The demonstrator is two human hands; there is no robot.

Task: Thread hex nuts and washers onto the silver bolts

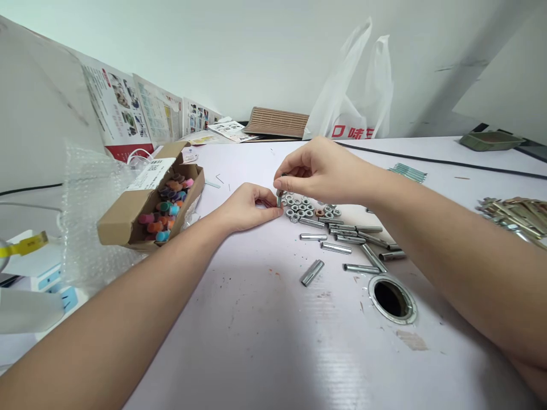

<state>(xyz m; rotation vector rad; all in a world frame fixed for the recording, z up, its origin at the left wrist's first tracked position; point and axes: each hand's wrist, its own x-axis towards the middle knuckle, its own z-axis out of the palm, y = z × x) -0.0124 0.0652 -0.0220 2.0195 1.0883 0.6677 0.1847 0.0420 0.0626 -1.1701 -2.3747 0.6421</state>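
My left hand (pixel 252 208) rests on the table, thumb and fingers pinched round the lower end of a short, upright metal rod (pixel 279 199). Over it, my right hand (pixel 316 173) has its fingertips closed at the rod's top end; what exactly sits between them is mostly hidden. Just right of the rod lies a cluster of hex nuts (pixel 301 210), one of them copper-coloured. Nearer to me, several silver metal sleeves (pixel 335 247) are scattered, and one sleeve (pixel 312 273) lies apart, slanted.
On the left stands an open cardboard box (pixel 123 219) of colourful capped pieces beside bubble wrap (pixel 88 210). A round hole (pixel 392 299) pierces the table. Threaded rods (pixel 408 172) and brass-coloured bolts (pixel 517 216) lie at right. A white plastic bag (pixel 350 102) stands behind.
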